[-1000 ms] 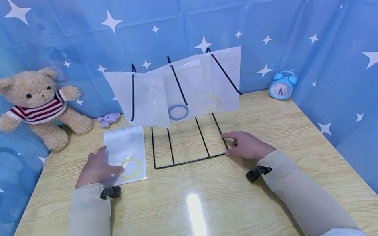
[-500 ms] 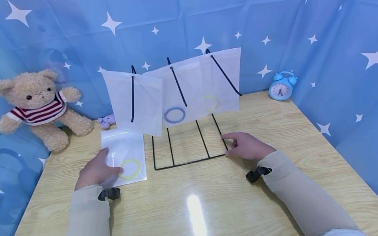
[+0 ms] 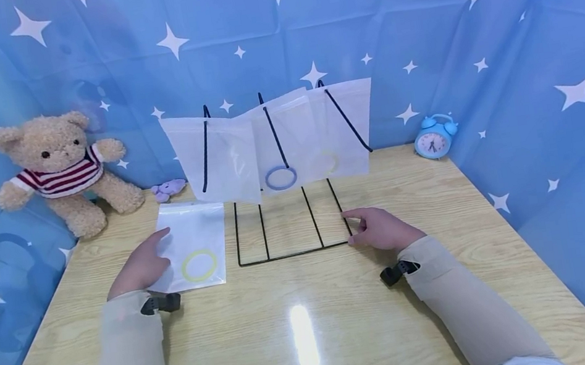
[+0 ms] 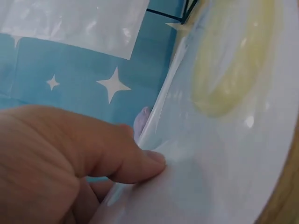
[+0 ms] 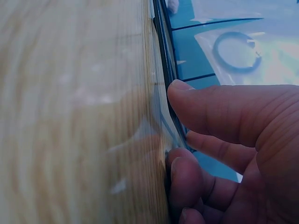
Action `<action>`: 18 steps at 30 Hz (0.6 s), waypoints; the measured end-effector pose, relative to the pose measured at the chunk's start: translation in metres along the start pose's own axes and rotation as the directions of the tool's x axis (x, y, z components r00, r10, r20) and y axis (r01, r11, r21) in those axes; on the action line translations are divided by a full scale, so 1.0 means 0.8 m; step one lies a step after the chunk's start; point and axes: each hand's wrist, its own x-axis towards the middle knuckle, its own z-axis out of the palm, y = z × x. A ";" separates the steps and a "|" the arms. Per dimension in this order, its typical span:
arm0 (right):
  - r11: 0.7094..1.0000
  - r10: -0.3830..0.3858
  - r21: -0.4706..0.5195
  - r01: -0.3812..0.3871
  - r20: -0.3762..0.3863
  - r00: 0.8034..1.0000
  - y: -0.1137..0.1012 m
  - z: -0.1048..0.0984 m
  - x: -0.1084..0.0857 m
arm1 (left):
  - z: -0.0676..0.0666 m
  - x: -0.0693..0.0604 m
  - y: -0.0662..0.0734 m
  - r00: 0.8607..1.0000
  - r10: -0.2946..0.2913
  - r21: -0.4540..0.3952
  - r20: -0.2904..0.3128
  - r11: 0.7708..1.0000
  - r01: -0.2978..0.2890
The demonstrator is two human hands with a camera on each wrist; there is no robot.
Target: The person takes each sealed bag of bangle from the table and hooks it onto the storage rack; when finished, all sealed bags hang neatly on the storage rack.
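Note:
In the head view, a clear zip bag (image 3: 191,234) with a yellow ring (image 3: 199,265) in it lies on the table. My left hand (image 3: 138,265) is at its left edge; in the left wrist view the thumb (image 4: 135,163) presses on the bag's face, with fingers partly hidden behind the edge. A black wire rack (image 3: 280,258) stands in the middle. My right hand (image 3: 383,228) holds the right side of its base between thumb and fingers. Hanging from its prongs are a left bag (image 3: 227,154), a middle bag with a blue ring (image 3: 281,178) and a right bag with a yellow ring (image 3: 330,161).
A teddy bear (image 3: 63,171) sits at the back left, beside a small purple toy (image 3: 168,190). At the back right stands a blue alarm clock (image 3: 435,137). A starry blue curtain (image 3: 416,21) closes off the back and sides of the wooden table (image 3: 247,338).
My left hand has slid left, its thumb drawing back from the yellow ring to the bag's left edge. The hanging left and middle bags have swayed. My right hand has stayed put.

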 end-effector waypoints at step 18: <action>1.000 0.009 0.017 -0.009 0.001 1.000 -0.001 0.001 -0.001 | -0.021 -0.015 0.003 0.981 0.025 -0.228 -0.193 0.971 -0.070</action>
